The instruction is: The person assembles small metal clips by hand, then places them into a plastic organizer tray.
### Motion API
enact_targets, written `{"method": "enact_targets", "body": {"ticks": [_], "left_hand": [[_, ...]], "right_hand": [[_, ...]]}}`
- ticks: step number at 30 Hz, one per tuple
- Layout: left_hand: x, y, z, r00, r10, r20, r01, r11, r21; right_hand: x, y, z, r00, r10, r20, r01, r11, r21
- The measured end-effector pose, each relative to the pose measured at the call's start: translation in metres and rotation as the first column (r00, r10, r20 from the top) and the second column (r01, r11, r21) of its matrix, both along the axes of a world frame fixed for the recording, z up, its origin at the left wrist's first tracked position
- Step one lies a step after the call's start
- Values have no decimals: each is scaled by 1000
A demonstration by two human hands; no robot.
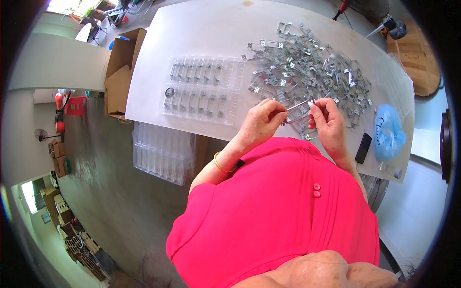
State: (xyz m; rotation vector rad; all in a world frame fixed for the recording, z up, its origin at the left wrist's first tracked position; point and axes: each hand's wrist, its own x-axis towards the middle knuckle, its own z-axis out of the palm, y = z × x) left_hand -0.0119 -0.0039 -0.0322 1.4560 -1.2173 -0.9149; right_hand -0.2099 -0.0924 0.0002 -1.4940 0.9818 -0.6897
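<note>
Near the surface's (192, 29) front edge, I see both hands — left (261, 122), right (328, 120) — pinching one metal clip (298, 111) by its ends, steadying it above the pile (312, 67).

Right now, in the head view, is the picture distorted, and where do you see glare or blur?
Head view: strong fisheye bending, black corners; the white table is overexposed; the pile of metal clips glints and looks blurred; left hand and right hand, holding one clip, appear fairly sharp.

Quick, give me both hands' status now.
Left hand: closed, pinching one end of a metal clip.
Right hand: closed, pinching the clip's other end.
</note>
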Motion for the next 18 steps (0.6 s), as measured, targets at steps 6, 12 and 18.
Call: {"method": "enact_targets", "body": {"ticks": [6,12,18], "left_hand": [[2,0,5,967,-77,-242,122,976,179],[34,-4,-56,985,168,42,-172,969,176],[120,-9,-158,832,473,291,-545,796,264]], "right_hand": [[-1,-2,-6,1000,11,16,-12,999,33],[-7,-12,-16,997,-23,-68,10,982,-188],[-8,-5,-19,994,30,-109,-39,996,-79]]}}
